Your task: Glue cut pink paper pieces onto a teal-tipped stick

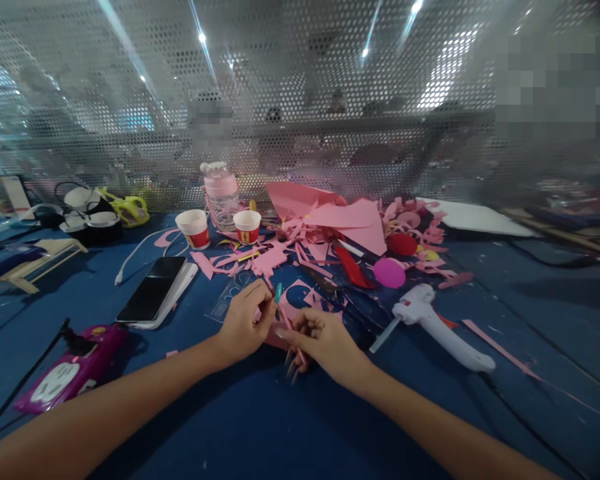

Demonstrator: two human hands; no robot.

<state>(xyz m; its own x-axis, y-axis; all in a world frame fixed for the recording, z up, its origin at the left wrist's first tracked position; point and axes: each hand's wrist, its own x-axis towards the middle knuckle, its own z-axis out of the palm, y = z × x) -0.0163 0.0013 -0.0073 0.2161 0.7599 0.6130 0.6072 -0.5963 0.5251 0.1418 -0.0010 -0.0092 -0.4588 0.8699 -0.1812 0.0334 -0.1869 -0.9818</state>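
Observation:
My left hand (247, 315) is closed in a pinch on the upper end of a narrow pink paper strip (286, 320). A small teal piece (279, 293) shows at its fingertips; I cannot tell what it is. Lower on the same strip, my right hand (327, 343) pinches with thumb and fingers. Thin pointed shapes show below the right fingers, too blurred to name. Pink paper scraps (300, 293) and a clear plastic stencil-like sheet (230, 297) lie just beyond the hands. To the right rests a white glue gun (443, 330) with a glue stick in it.
Behind are paper cups (193, 229), a pink-lidded bottle (223, 197) and piled pink paper (350, 220). A phone (153, 290) and a purple power strip (75, 367) lie left. The glue gun's cord (530, 420) runs front right. A perforated metal screen (300, 147) closes the back.

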